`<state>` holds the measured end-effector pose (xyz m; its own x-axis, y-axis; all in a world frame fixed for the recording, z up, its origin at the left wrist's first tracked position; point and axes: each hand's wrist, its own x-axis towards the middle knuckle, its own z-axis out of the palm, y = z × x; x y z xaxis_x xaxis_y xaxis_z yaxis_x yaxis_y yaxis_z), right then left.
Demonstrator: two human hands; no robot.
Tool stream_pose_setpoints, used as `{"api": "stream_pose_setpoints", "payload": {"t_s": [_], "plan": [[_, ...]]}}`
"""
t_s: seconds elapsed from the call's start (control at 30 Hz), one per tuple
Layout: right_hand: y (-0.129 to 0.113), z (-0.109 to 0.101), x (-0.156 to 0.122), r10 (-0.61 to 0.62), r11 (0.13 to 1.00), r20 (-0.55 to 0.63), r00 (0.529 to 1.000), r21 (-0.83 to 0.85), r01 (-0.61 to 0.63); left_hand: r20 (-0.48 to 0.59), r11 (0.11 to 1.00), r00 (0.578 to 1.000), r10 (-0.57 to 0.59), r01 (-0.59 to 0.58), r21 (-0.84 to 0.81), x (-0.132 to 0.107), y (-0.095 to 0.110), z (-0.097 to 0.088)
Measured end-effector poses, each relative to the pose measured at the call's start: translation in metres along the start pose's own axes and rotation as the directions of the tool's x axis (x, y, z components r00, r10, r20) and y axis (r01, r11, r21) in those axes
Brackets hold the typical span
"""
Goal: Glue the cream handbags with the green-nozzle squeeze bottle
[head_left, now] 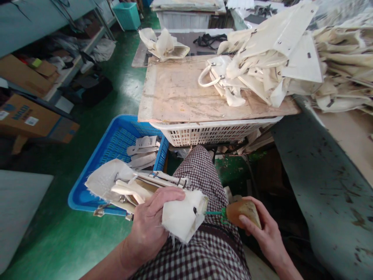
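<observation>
My left hand [150, 223] is closed around a cream canvas bag piece [182, 216] with frayed edges and small metal fittings, held above my lap. A folded end of the canvas sticks out to the right of my thumb. In my right hand [264, 229] is an amber squeeze bottle [241, 213], lying nearly level. Its thin green nozzle [214, 212] points left, its tip at the right edge of the folded canvas. Whether the tip touches the cloth or reaches inside the fold, I cannot tell.
A blue basket [87, 177] with canvas strips [142, 149] stands left of my knees. Ahead, a board [175, 89] rests over a white basket [201, 134]. Cream canvas bags [262, 66] pile on it and to the right. A grey-green panel [326, 186] borders my right side.
</observation>
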<state>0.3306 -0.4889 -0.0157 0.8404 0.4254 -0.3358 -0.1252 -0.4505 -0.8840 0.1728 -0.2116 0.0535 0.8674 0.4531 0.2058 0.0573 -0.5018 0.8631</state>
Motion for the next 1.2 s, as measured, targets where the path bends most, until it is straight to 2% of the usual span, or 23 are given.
{"api": "stream_pose_setpoints", "payload": {"t_s": [0.07, 0.23, 0.33, 0.57, 0.83, 0.93, 1.07, 1.2], "plan": [[-0.001, -0.002, -0.002, 0.016, 1.000, 0.010, 1.000, 0.019, -0.016, -0.005, 1.000, 1.000, -0.009, 0.009, -0.002, -0.001, -0.001, 0.000], [0.003, 0.000, -0.005, 0.038, 0.998, -0.052, 0.998, 0.058, -0.035, -0.005, 1.000, 1.000, -0.017, 0.017, -0.014, -0.001, -0.001, 0.000], [0.004, 0.002, -0.008, 0.090, 0.992, -0.011, 0.996, 0.085, -0.088, -0.005, 1.000, 1.000, -0.022, 0.022, -0.016, -0.001, 0.000, -0.002], [0.000, 0.004, -0.017, 0.209, 0.942, -0.039, 0.977, 0.278, -0.190, -0.003, 0.995, 0.997, -0.081, 0.081, -0.064, -0.013, -0.001, -0.008], [-0.017, 0.006, -0.015, 0.156, 0.982, -0.053, 0.986, 0.114, -0.149, -0.122, 0.982, 0.979, -0.161, 0.148, -0.116, -0.018, 0.007, -0.008], [-0.023, 0.005, -0.013, 0.158, 0.985, -0.082, 0.984, 0.082, -0.151, -0.126, 0.983, 0.978, -0.166, 0.154, -0.104, -0.019, 0.007, -0.007], [-0.031, 0.005, -0.017, 0.217, 0.971, -0.049, 0.975, 0.118, -0.210, -0.103, 0.978, 0.973, -0.205, 0.200, -0.062, -0.022, 0.006, -0.007], [-0.038, 0.006, -0.022, 0.270, 0.944, -0.003, 0.963, 0.200, -0.264, -0.121, 0.984, 0.978, -0.172, 0.163, -0.076, -0.021, 0.006, -0.007]]}}
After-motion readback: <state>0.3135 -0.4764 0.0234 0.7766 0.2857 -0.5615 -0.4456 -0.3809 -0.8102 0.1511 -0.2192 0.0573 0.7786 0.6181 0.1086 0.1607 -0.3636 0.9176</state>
